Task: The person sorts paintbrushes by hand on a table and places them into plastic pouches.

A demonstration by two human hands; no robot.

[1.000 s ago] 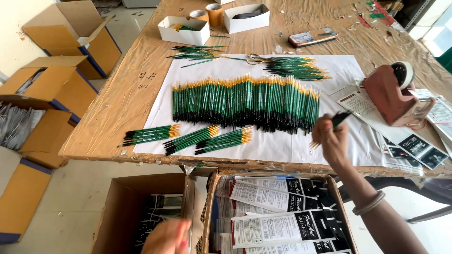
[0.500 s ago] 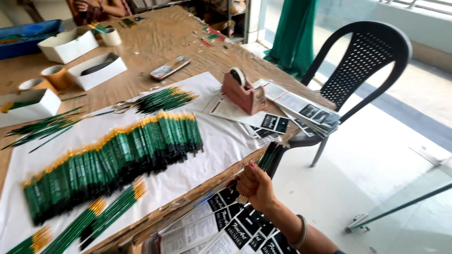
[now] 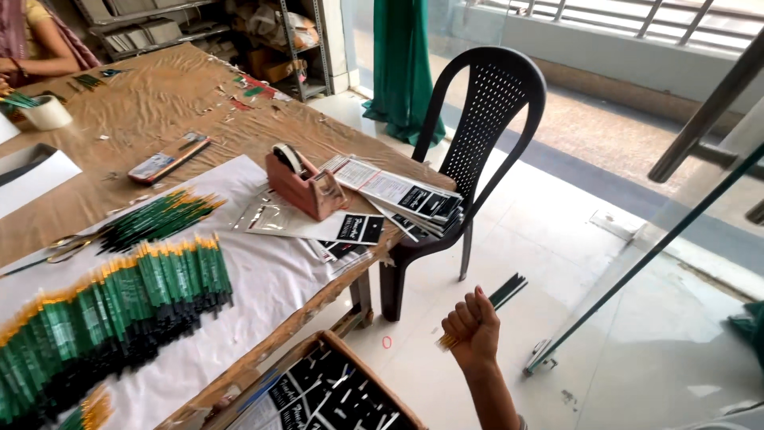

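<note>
Right hand (image 3: 473, 328) fists tight around a few green brushes (image 3: 504, 290) beside the black chair (image 3: 485, 119); black-and-white label packets (image 3: 414, 197) stack left of it.

Open floor (image 3: 557, 318) lies right of the right hand (image 3: 472, 326). The desk (image 3: 318, 299) edge and cardboard box (image 3: 334, 390) crowd its left. A black chair (image 3: 477, 119) stands ahead.

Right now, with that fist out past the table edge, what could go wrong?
The right hand grips a small bundle of green paintbrushes over bare floor, beside the open carton; a loose one would likely drop and roll. The stack of printed packets overhangs the table corner above the black chair and could slide off. The left hand is out of view.
</note>
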